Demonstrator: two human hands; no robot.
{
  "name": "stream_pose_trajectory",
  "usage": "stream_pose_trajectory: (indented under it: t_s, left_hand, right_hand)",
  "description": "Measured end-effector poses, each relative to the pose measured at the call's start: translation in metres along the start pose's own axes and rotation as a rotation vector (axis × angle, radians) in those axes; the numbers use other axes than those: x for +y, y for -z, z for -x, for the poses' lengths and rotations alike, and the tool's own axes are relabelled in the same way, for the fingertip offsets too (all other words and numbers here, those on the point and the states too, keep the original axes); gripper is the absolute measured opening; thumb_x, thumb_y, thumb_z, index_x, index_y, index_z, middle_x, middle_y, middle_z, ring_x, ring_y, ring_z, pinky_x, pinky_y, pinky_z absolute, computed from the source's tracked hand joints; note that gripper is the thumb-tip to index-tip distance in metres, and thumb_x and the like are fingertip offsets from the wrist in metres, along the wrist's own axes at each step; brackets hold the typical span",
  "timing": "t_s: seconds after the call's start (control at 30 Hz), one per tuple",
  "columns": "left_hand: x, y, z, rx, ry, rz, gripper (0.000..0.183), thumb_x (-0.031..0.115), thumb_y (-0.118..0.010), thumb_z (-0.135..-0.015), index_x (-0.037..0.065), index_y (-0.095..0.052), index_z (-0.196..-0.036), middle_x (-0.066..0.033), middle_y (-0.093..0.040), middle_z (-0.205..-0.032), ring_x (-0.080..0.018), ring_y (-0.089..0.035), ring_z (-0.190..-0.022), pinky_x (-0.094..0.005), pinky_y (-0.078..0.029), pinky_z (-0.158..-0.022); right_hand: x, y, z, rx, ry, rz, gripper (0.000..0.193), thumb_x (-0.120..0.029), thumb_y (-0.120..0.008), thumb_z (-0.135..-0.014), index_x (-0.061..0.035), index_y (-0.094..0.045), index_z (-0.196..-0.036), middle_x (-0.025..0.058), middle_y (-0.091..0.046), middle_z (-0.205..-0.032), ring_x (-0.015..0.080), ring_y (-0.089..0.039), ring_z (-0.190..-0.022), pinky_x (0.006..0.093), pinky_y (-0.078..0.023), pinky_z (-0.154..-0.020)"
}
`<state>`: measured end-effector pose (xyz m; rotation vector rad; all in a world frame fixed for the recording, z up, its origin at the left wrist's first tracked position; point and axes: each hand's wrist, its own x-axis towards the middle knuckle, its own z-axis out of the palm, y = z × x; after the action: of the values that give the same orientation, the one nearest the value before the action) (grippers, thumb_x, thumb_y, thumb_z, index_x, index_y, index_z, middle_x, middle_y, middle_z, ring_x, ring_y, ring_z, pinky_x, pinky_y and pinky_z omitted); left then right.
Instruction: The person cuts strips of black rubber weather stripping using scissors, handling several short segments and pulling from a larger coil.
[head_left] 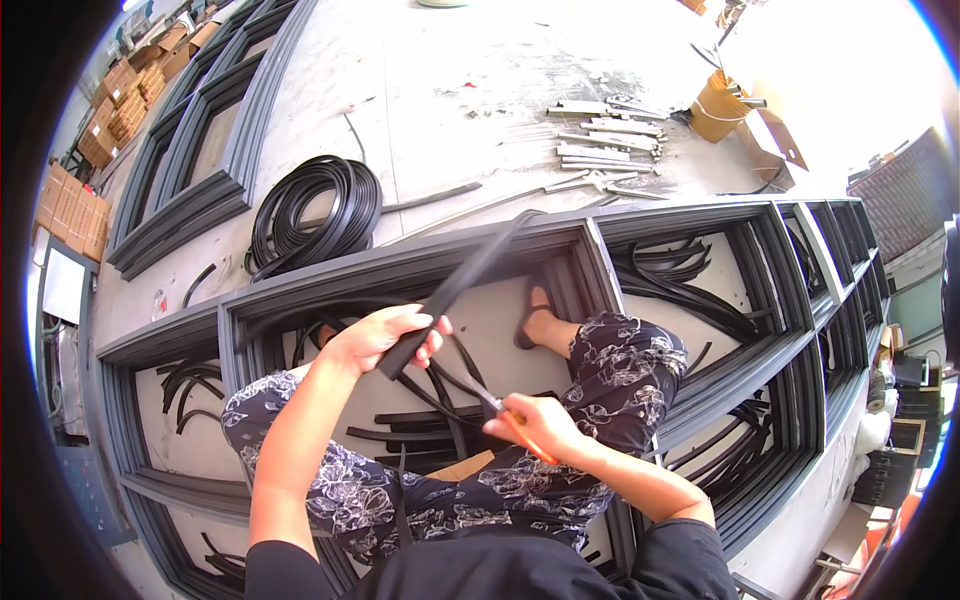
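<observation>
My left hand (372,338) is closed around a black rubber strip (462,282), whose short end sticks out below the fingers. The strip's far part rises up and to the right, blurred. Lower and to the right, my right hand (550,428) grips orange-handled scissors (525,437), the blades aimed up and left towards the strip but apart from it. Whether the blades are spread I cannot tell. Beneath both hands, several cut black strips (425,418) lie inside a stack of dark grey frames (690,402), where I sit or squat with a foot inside one opening.
A coil of black strip (315,212) lies on the floor beyond the frames. Metal bars (610,140) are laid out farther back, near a yellow bucket (718,105) and an open cardboard box (770,140). More stacked frames (195,215) stand at the left, with cartons (72,215) behind.
</observation>
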<state>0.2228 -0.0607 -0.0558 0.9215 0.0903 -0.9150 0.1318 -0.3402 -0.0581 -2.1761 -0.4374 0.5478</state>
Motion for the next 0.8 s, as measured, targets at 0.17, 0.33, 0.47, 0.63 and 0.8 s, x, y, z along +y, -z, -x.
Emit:
stream_pose_trajectory:
  t_s: [0.17,0.33,0.47,0.63,0.8]
  left_hand:
    - [-0.005,-0.035,0.050,-0.074,-0.247,-0.037,0.040,0.029,-0.060,-0.088,-0.005,-0.052,-0.107,-0.0078,-0.059,-0.076,-0.0158,-0.060,-0.071,-0.0341,-0.050,-0.070]
    - [-0.009,-0.085,0.094,-0.697,-0.447,0.138,0.035,0.020,-0.055,-0.091,-0.014,-0.060,-0.087,-0.0248,-0.064,-0.079,-0.0334,-0.064,-0.071,-0.0444,-0.051,-0.069]
    - [-0.017,-0.107,0.123,-0.699,-0.573,0.290,0.031,0.017,-0.053,-0.091,-0.013,-0.061,-0.091,-0.0267,-0.065,-0.081,-0.0363,-0.065,-0.073,-0.0471,-0.050,-0.071]
    - [-0.007,-0.101,0.137,-0.883,-0.727,0.218,0.030,0.017,-0.051,-0.091,-0.011,-0.060,-0.091,-0.0257,-0.065,-0.080,-0.0357,-0.066,-0.072,-0.0473,-0.050,-0.072]
    - [0.004,-0.086,0.141,-1.117,-0.826,0.109,0.030,0.017,-0.050,-0.091,-0.010,-0.060,-0.091,-0.0246,-0.065,-0.079,-0.0350,-0.066,-0.071,-0.0474,-0.050,-0.073]
  right_hand:
    - [0.010,0.037,-0.011,0.422,-0.127,-0.086,0.037,-0.033,-0.075,-0.075,-0.0029,-0.059,-0.089,0.0104,-0.058,-0.067,0.0263,-0.059,-0.061,0.0323,-0.048,-0.062]
    - [-0.006,0.049,-0.055,0.638,0.311,0.133,0.074,-0.029,-0.086,-0.057,-0.0032,-0.049,-0.115,0.0139,-0.055,-0.102,0.0291,-0.052,-0.097,0.0381,-0.043,-0.083]
    - [-0.033,0.033,-0.096,0.806,0.623,0.184,0.069,-0.029,-0.087,-0.051,-0.0045,-0.049,-0.104,0.0165,-0.053,-0.097,0.0372,-0.051,-0.093,0.0429,-0.043,-0.082]
    - [-0.038,0.032,-0.123,1.070,0.637,0.219,0.062,-0.012,-0.086,-0.048,-0.0067,-0.050,-0.097,0.0102,-0.055,-0.087,0.0309,-0.052,-0.078,0.0408,-0.043,-0.070]
    - [-0.031,0.039,-0.144,1.038,0.799,0.237,0.051,-0.008,-0.083,-0.055,-0.0066,-0.053,-0.095,0.0101,-0.060,-0.087,0.0295,-0.057,-0.074,0.0379,-0.047,-0.066]
